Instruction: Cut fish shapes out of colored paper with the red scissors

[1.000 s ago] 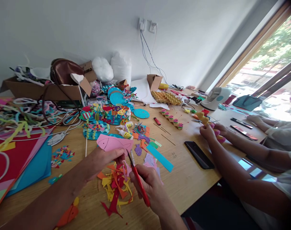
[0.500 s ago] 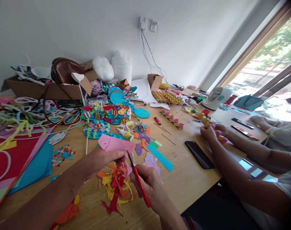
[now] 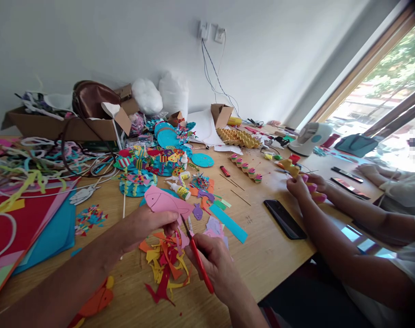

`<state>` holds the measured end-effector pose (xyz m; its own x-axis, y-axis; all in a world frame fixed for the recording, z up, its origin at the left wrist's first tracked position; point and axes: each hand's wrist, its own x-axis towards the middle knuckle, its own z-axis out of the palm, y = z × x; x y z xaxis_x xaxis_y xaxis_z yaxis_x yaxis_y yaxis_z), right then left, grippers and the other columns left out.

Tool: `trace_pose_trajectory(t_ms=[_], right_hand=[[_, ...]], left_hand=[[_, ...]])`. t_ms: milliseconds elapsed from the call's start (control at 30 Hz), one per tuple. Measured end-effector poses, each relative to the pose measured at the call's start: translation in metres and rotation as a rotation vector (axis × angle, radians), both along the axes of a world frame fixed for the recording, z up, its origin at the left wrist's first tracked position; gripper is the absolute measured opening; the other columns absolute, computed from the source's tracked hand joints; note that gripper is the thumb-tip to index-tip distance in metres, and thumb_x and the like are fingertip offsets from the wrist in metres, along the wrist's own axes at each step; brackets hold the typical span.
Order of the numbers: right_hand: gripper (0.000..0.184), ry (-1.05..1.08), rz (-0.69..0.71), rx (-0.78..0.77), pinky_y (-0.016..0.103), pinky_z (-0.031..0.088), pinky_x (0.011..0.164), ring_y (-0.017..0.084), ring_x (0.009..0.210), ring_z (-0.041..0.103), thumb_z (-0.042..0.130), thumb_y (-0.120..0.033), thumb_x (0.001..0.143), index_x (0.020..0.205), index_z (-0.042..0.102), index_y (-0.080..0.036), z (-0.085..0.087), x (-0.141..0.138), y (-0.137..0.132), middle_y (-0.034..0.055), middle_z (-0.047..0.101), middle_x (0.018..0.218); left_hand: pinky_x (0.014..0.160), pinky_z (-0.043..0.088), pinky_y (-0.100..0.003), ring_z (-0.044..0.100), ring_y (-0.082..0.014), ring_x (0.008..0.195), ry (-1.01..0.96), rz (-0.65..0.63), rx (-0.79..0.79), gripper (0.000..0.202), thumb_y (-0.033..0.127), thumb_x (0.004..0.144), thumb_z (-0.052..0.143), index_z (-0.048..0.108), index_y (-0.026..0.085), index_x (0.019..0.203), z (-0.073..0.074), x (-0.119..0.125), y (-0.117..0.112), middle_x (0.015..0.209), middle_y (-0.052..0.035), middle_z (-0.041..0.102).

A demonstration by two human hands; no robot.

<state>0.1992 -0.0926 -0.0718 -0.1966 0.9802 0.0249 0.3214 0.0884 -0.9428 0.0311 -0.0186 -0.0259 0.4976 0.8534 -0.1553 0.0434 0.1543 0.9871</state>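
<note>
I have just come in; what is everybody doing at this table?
The left hand holds pink paper with a fish drawn on it. The right hand holds red scissors, their blades near the fish's tail end. Colourful scraps lie below on the table. To the right, another person's hands hold a yellow and pink piece, beyond a phone.

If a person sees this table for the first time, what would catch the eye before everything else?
Probably the pink paper with a fish outline, held in the left hand near the center, with red-handled scissors in the right hand at its edge. Below, red, orange and yellow paper scraps brighten the table. Farther back, at the left, a shiny brown bag shows above a cardboard box.
</note>
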Motion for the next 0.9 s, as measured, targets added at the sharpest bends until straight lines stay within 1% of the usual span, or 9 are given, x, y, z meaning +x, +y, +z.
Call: trace_pose_trajectory(t_ms=[233,367,433,500,567,600,767,833,900], right_hand=[[0.038,0.026,0.015,-0.027,0.021,0.026,0.046,0.01,0.051,0.035,0.055,-0.04,0.088,0.06,0.042,-0.019,-0.001,0.002,0.001,-0.0052,0.041,0.054],[0.038,0.12,0.039,-0.068,0.022,0.028,0.046,0.01,0.049,0.038,0.055,-0.044,0.088,0.061,0.044,-0.019,-0.007,0.008,-0.002,-0.0046,0.044,0.052],[0.04,0.272,-0.056,-0.05,0.022,0.028,0.045,0.01,0.047,0.036,0.057,-0.05,0.084,0.061,0.045,-0.019,-0.008,0.009,-0.001,-0.0054,0.042,0.05],[0.036,0.431,-0.238,0.0,0.022,0.032,0.046,0.01,0.048,0.038,0.066,-0.05,0.076,0.066,0.05,-0.019,-0.006,0.008,0.003,-0.0051,0.046,0.053],[0.028,0.528,-0.369,0.071,0.023,0.037,0.05,0.012,0.054,0.045,0.073,-0.041,0.07,0.075,0.056,-0.019,0.0,0.003,0.012,-0.0028,0.054,0.064],[0.027,0.559,-0.377,0.1,0.023,0.038,0.05,0.012,0.055,0.046,0.074,-0.038,0.069,0.078,0.057,-0.019,0.004,0.001,0.016,-0.0022,0.056,0.067],[0.025,0.616,-0.28,0.089,0.023,0.038,0.049,0.011,0.051,0.045,0.074,-0.034,0.066,0.077,0.055,-0.02,0.02,-0.01,0.036,-0.0048,0.053,0.06],[0.025,0.602,-0.288,0.082,0.022,0.038,0.048,0.01,0.05,0.045,0.073,-0.033,0.066,0.076,0.054,-0.02,0.024,-0.01,0.039,-0.0054,0.053,0.06],[0.023,0.553,-0.309,0.089,0.022,0.038,0.049,0.01,0.052,0.045,0.073,-0.03,0.066,0.075,0.054,-0.02,0.028,-0.006,0.04,-0.0057,0.052,0.061]], left_hand=[[0.058,0.043,-0.023,0.051,-0.0124,0.057,0.03,0.008,0.021,0.022,0.024,0.072,0.056,0.061,0.017,0.052,0.0,0.0,-0.001,0.054,0.0019,0.057],[0.061,0.045,-0.025,0.054,-0.014,0.061,-0.031,0.122,0.011,0.02,0.032,0.071,0.061,0.063,0.017,0.057,-0.005,0.001,-0.001,0.059,0.0007,0.06],[0.063,0.047,-0.027,0.055,-0.0144,0.061,-0.084,0.199,-0.003,0.021,0.036,0.069,0.064,0.063,0.017,0.061,-0.007,0.002,-0.002,0.061,0.0008,0.06],[0.064,0.047,-0.028,0.055,-0.0145,0.062,-0.118,0.239,-0.008,0.021,0.037,0.068,0.067,0.063,0.017,0.062,-0.009,0.005,-0.005,0.062,0.0011,0.059],[0.065,0.047,-0.029,0.055,-0.0149,0.062,-0.118,0.222,0.001,0.022,0.037,0.069,0.067,0.062,0.017,0.06,-0.011,0.009,-0.008,0.061,0.0007,0.059],[0.065,0.047,-0.029,0.055,-0.0151,0.062,-0.11,0.203,0.006,0.023,0.037,0.07,0.066,0.062,0.017,0.06,-0.012,0.011,-0.01,0.061,0.0003,0.06],[0.062,0.047,-0.029,0.054,-0.015,0.061,-0.123,0.171,-0.002,0.023,0.037,0.074,0.065,0.063,0.017,0.062,-0.021,0.022,-0.018,0.06,0.0,0.059],[0.065,0.049,-0.03,0.056,-0.016,0.064,-0.122,0.16,-0.02,0.021,0.038,0.074,0.066,0.065,0.017,0.066,-0.021,0.018,-0.018,0.064,-0.001,0.061],[0.072,0.051,-0.032,0.061,-0.0193,0.074,-0.117,0.083,-0.044,0.024,0.041,0.074,0.068,0.068,0.017,0.076,-0.017,0.008,-0.015,0.076,-0.0043,0.066]])
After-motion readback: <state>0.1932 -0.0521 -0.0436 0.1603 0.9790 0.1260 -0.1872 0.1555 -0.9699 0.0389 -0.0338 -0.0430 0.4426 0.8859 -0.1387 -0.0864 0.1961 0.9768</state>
